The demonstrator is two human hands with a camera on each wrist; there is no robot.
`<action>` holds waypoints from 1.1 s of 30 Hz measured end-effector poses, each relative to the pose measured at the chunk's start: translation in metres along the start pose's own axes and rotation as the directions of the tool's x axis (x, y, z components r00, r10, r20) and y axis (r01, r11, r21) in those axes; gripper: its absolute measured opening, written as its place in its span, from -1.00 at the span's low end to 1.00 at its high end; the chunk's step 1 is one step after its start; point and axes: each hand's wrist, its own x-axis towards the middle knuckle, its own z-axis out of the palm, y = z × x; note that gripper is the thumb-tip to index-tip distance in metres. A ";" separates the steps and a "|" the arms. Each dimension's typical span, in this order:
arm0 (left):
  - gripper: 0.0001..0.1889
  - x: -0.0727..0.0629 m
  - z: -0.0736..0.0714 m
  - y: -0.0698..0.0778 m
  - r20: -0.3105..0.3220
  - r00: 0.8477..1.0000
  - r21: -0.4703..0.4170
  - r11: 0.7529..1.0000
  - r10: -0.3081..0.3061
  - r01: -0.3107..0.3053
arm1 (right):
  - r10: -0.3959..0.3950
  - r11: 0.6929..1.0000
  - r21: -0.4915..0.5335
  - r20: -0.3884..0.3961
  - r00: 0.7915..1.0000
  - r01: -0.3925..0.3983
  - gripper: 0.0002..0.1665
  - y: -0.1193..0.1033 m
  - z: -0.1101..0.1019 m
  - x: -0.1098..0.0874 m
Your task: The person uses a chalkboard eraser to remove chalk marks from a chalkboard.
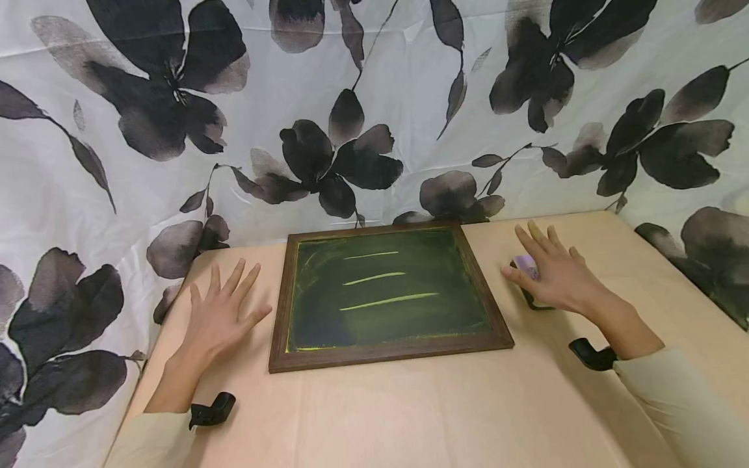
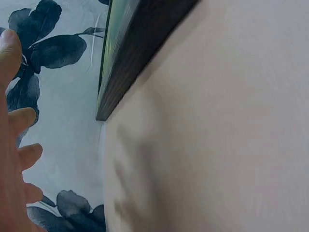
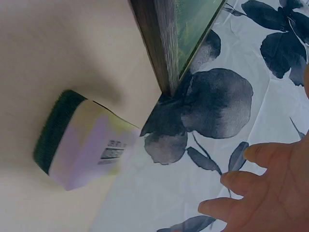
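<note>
A small chalkboard (image 1: 392, 328) in a brown wooden frame lies on the table, with three yellow chalk lines across its dark green face and yellow smears along the edges. To its left my left hand (image 1: 219, 318) hovers over the table, fingers spread and holding nothing. My right hand (image 1: 552, 270) is held over the right side, fingers apart. Below it sits a sponge (image 3: 87, 145) with a dark green scouring side and a purple-yellow wrapper bearing a printed label. In the head view the right hand partly covers the sponge; the right wrist view shows a gap between them.
The light wooden table (image 1: 374, 416) ends at the back against a white cloth (image 1: 421, 84) printed with dark flowers. That cloth also hangs along both sides. A black strap piece (image 1: 213, 411) is on the left wrist, another (image 1: 591, 355) on the right.
</note>
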 end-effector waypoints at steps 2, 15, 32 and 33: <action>-0.17 0.003 0.000 0.000 0.001 1.000 -0.010 1.000 0.003 -0.003 | 0.004 1.000 0.001 -0.005 1.000 -0.004 0.03 0.002 -0.001 -0.002; -0.22 0.002 0.018 0.013 -0.005 0.999 -0.302 0.952 -0.051 0.047 | 0.071 0.967 0.250 -0.114 0.991 -0.041 0.00 0.023 0.015 -0.011; -0.27 -0.004 0.048 0.012 0.044 0.998 -0.605 0.794 -0.041 0.059 | 0.271 0.890 0.415 -0.143 0.952 -0.191 0.03 0.040 0.052 -0.007; -0.27 -0.005 0.048 0.012 0.045 0.998 -0.605 0.794 -0.036 0.056 | 0.271 0.887 0.420 -0.135 0.953 -0.193 0.03 0.040 0.054 -0.007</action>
